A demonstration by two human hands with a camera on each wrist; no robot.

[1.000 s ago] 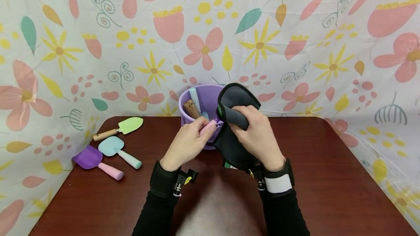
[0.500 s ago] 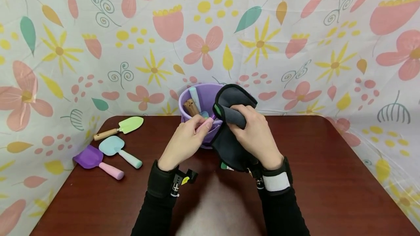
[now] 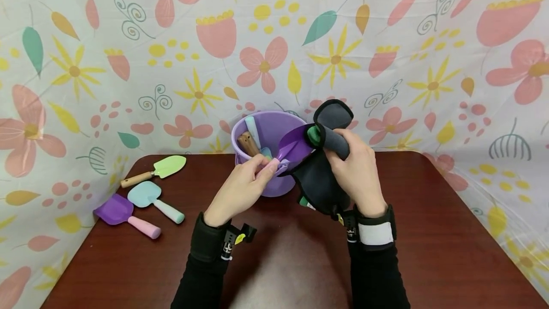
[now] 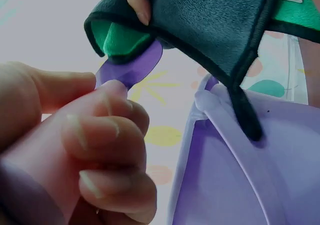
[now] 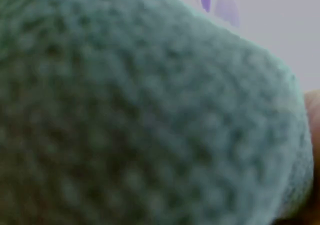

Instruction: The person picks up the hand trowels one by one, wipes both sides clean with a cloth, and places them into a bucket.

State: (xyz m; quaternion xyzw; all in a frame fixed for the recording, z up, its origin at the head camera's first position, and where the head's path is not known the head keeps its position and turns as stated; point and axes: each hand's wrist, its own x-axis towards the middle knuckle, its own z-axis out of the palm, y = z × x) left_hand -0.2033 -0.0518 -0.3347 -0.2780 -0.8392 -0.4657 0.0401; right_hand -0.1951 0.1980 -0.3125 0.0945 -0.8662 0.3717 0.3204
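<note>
In the head view my left hand [image 3: 238, 187] grips the pink handle of a small garden trowel. Its purple blade [image 3: 296, 144] points up and right, over the front of the purple bucket [image 3: 279, 188]. My right hand [image 3: 357, 173] holds a dark grey cloth [image 3: 319, 180] with a green underside, folded and pinched around the blade's tip. The rest of the cloth hangs below that hand. From the left wrist, the blade [image 4: 140, 67] runs into the cloth's green fold [image 4: 122, 42]. Blurred cloth [image 5: 150, 115] fills most of the right wrist view.
Inside the bucket stand a wooden handle [image 3: 248, 144] and a pale blue handle [image 3: 252, 130]. On the table's left lie a green trowel [image 3: 169, 166], a light blue spade [image 3: 145, 193] and a purple scoop [image 3: 115, 210]. A flowered curtain [image 3: 266, 23] rises behind the table.
My right hand has drawn the cloth rightward along the trowel, and most of the purple blade now shows. My left hand stays nearly in place on the handle.
</note>
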